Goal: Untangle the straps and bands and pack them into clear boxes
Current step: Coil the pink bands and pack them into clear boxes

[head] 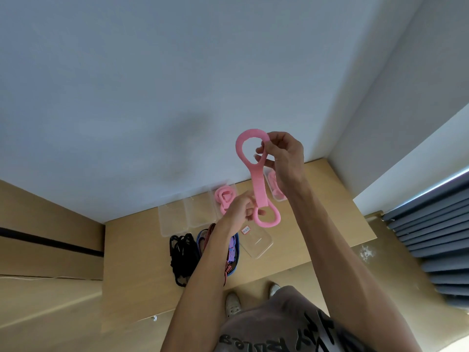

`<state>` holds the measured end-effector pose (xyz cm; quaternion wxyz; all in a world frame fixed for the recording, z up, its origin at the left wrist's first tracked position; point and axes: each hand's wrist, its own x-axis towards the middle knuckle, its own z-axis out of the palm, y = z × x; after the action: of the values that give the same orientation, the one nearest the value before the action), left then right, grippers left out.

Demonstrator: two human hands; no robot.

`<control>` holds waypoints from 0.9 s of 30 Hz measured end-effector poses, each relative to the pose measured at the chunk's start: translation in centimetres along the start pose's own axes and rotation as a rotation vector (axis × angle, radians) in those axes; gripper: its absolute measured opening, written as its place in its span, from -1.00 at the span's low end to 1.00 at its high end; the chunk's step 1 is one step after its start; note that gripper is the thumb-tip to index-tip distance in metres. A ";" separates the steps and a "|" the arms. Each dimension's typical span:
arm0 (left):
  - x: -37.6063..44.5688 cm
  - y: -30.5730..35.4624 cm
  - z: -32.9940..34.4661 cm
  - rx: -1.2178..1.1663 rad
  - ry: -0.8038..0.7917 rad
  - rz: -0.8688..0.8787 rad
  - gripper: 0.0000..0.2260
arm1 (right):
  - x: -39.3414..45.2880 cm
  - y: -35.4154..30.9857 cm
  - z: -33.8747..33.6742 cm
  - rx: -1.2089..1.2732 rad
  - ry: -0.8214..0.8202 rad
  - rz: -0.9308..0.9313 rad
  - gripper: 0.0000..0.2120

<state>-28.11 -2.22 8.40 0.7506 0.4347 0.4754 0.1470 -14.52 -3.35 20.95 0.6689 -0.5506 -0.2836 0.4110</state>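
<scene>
Pale wall rises behind the wooden counter (317, 207). Above it, right hand (284, 158) pinches the pink band's (258, 186) upper loop and left hand (239, 207) grips the lower. Better to keep it taut and flat, then fold it for a clear box (175, 219).

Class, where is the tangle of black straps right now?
In the head view, the black straps lie on the wooden table, left of the left forearm, below the empty clear boxes.

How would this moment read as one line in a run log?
step: untangling | left hand: grips lower loop | right hand: pinches upper loop | item: pink figure-eight elastic band, held above wooden table
</scene>
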 end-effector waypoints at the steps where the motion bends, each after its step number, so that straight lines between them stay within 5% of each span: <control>1: -0.2 -0.3 -0.1 0.060 -0.010 -0.035 -0.65 | 0.2 -0.1 0.0 0.007 0.004 -0.001 -0.85; 4: -0.7 -0.8 -0.2 0.106 -0.013 -0.276 -0.38 | 0.5 -0.2 0.2 0.038 -0.009 0.031 -0.82; 7: -0.2 -0.9 -0.3 -0.258 -0.070 -0.440 -0.26 | 0.4 0.0 0.3 0.114 -0.063 0.118 -0.78; 10: 0.7 -0.4 -0.1 -0.631 -0.125 -0.369 -0.42 | 0.2 0.3 -0.3 0.114 -0.163 0.230 -0.77; 13: 1.6 0.3 0.2 -0.796 0.015 -0.232 -0.68 | 0.0 0.8 -1.4 0.079 -0.230 0.320 -0.76; 15: 2.3 0.5 -0.1 -0.751 0.171 -0.165 -0.93 | -0.1 1.3 -2.3 0.013 -0.195 0.371 -0.76; 18: 2.8 1.1 -0.7 -0.439 0.295 -0.078 -0.89 | 0.1 2.4 -3.8 -0.151 -0.026 0.428 -0.74; 27: 2.0 4.1 0.6 -0.099 0.211 0.149 -0.74 | -0.3 5.6 -4.1 -0.386 0.185 0.380 -0.80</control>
<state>-25.78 1.13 10.55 0.7040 0.4134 0.5101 0.2707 -12.59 -5.41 14.58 0.4856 -0.7462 -0.1862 0.4156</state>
